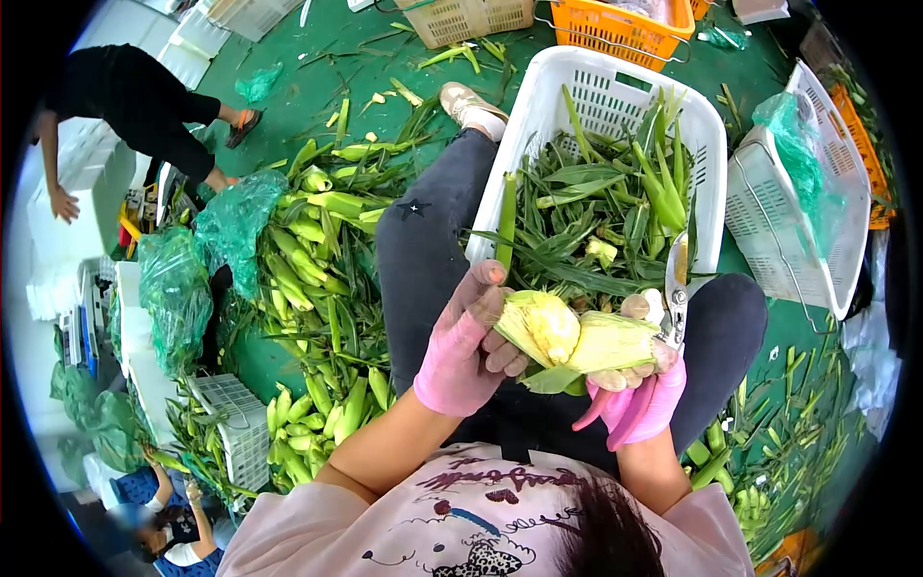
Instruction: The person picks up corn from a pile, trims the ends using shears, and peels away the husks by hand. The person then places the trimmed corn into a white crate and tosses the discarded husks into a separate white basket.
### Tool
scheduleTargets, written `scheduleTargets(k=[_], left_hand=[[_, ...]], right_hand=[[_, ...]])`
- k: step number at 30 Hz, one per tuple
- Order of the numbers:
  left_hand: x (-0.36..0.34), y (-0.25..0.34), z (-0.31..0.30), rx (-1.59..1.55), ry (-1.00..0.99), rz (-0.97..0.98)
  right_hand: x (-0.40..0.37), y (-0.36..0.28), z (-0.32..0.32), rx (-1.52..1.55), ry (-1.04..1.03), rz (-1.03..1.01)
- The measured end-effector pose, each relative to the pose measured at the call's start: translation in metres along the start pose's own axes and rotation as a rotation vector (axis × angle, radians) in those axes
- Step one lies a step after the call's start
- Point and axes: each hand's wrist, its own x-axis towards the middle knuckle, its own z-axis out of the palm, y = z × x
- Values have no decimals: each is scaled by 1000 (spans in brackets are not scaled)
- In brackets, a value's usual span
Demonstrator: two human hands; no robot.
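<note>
My left hand (471,337), in a pink glove with greyish, soiled fingers, is closed on the left side of a partly husked ear of corn (553,332). Pale yellow cob shows between its opened husk leaves. My right hand (646,389), gloved the same way, grips the ear's right end and also holds pruning shears (677,288), whose metal blades point up and away. Both hands are above my lap, at the near edge of a white crate (723,173) filled with green husks and leaves (601,192).
Unhusked corn (308,250) lies heaped on the green floor to my left. A white crate (798,202) with green plastic stands right, an orange crate (625,34) ahead. One person (144,106) bends at far left; another person (178,529) is at lower left.
</note>
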Motion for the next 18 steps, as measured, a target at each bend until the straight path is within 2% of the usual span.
scheduleTargets(k=[2, 5, 6, 8, 10, 11, 12, 13, 14, 15, 16, 18], left_hand=[[-2, 0, -9, -101, -7, 17], [-10, -4, -30, -243, -81, 49], [-15, -3, -35, -233, -134, 43], [-22, -4, -40, -137, -279, 94], [-27, -14, -56, -277, -136, -165], [-24, -5, -39, -68, 113, -236], [-18, -6, -54, -182, -123, -508], [-20, -4, -31, -61, 254, -766], [-19, -21, -54, -82, 7, -747], [-19, -34, -63, 49, -173, -651], [-20, -47, -71, 173, -331, -530], [-39, -22, -52, -257, -158, -649]], right_hand=[[3, 0, 1, 102, -98, 10], [1, 4, 20, -53, -23, -66], [-8, -4, -6, 47, -134, 56], [-13, -15, -16, 46, -336, 137], [-8, -19, 2, -64, -560, 220], [5, -12, 36, -258, -670, 207], [7, -14, 35, -352, -705, 306], [9, -15, 35, -451, -748, 403], [10, -17, 34, -552, -798, 496], [-2, -15, 36, -711, -614, 513], [3, -6, 38, -1003, -731, 459], [8, 16, 50, -1497, -927, 279]])
